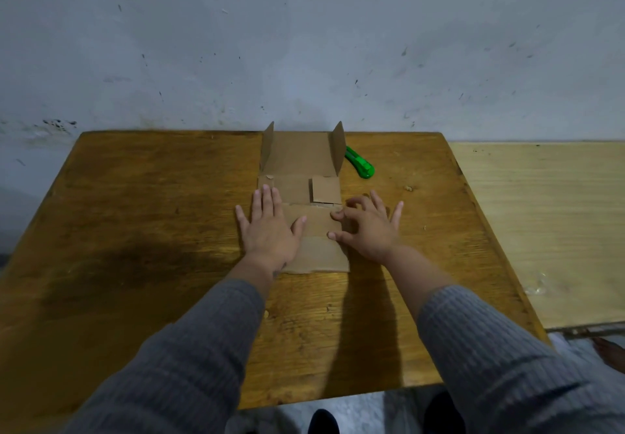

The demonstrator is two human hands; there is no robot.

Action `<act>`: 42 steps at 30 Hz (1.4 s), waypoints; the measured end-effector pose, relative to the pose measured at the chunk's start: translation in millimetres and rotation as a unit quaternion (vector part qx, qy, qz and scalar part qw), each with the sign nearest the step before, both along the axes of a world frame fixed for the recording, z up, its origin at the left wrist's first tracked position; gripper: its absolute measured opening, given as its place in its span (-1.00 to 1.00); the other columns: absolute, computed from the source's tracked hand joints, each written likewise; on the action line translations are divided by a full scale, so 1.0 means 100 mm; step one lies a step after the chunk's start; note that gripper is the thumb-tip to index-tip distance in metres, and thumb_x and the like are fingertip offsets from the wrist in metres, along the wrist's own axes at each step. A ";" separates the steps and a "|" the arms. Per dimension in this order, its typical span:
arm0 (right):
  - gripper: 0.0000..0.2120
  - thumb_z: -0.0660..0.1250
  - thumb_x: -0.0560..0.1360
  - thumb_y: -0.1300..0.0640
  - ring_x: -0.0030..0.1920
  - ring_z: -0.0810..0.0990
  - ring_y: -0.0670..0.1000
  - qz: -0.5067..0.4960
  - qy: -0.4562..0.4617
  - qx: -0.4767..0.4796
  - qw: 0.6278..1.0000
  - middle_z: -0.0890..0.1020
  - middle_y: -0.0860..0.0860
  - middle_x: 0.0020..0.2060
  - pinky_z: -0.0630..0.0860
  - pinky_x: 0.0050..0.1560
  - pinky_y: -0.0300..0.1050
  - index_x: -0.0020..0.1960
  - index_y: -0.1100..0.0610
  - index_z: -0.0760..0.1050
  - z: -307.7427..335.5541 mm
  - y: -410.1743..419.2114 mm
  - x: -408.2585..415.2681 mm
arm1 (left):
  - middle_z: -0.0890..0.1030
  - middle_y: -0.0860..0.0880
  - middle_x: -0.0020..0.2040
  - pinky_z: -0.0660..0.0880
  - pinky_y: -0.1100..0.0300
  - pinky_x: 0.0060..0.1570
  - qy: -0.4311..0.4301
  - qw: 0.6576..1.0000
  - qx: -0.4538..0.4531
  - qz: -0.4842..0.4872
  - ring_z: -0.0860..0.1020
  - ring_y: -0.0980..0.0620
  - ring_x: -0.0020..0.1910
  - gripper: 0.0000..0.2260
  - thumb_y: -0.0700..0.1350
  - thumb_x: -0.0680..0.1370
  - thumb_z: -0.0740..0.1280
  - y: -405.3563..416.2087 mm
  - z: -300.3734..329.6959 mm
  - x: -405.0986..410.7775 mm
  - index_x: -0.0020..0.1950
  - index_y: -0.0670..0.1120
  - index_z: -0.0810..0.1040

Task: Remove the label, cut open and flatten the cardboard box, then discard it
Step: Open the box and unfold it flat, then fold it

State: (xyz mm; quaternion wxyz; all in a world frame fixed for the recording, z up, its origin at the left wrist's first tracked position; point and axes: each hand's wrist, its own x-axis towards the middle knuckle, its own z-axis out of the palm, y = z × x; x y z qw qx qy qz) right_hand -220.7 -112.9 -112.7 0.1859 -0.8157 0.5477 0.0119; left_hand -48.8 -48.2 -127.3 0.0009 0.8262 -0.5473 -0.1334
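A brown cardboard box [297,159] lies cut open and mostly flat in the middle of the wooden table [135,230]. At its far end two side flaps still stand upright. A small square flap [325,189] lies folded on the middle panel. My left hand [267,227] presses flat, fingers spread, on the left part of the cardboard. My right hand [368,227] rests on the cardboard's right edge with fingertips curled onto it. A green utility knife [361,163] lies on the table just right of the upright flap, beyond my right hand.
A scuffed grey wall rises right behind the table's far edge. A lighter wooden surface [548,217] adjoins the table on the right. Small crumbs dot the tabletop near the right side. The floor and dark shoes show below the near edge.
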 end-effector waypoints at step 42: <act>-0.26 0.05 0.50 -0.36 0.54 -0.12 0.16 -0.196 -0.032 0.047 0.979 0.03 0.04 0.55 -0.16 0.48 0.21 0.53 0.01 0.03 -0.05 0.14 0.44 | -0.32 -0.24 0.53 -0.31 -0.06 0.46 -0.031 0.961 -0.035 -0.274 -0.36 -0.16 0.51 -0.48 0.40 0.51 -0.21 0.93 -0.12 0.92 0.41 0.43 -0.35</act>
